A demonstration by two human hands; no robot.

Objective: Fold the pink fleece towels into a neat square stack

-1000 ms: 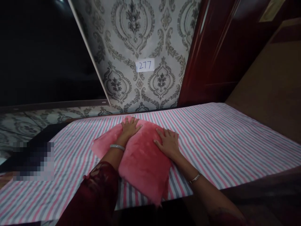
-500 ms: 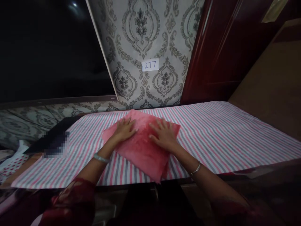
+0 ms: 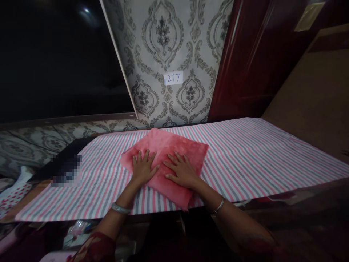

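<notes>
Fingers (image 3: pixel 148 157) spread flat on pink cloth (image 3: pixel 174 145) (striped sheet (image 3: pixel 259 160), patterned wall (image 3: pixel 169 43)).

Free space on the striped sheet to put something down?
Striped sheet lies bare right of the pink cloth, out to its right edge. Narrower bare strip between cloth and dark item at left. Middle is taken: left hand and right hand flat on the cloth.

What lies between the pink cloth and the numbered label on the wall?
In the head view, a strip of striped sheet lies behind the pink cloth, then patterned wallpaper rises to the label. Nothing else lies there.
</notes>
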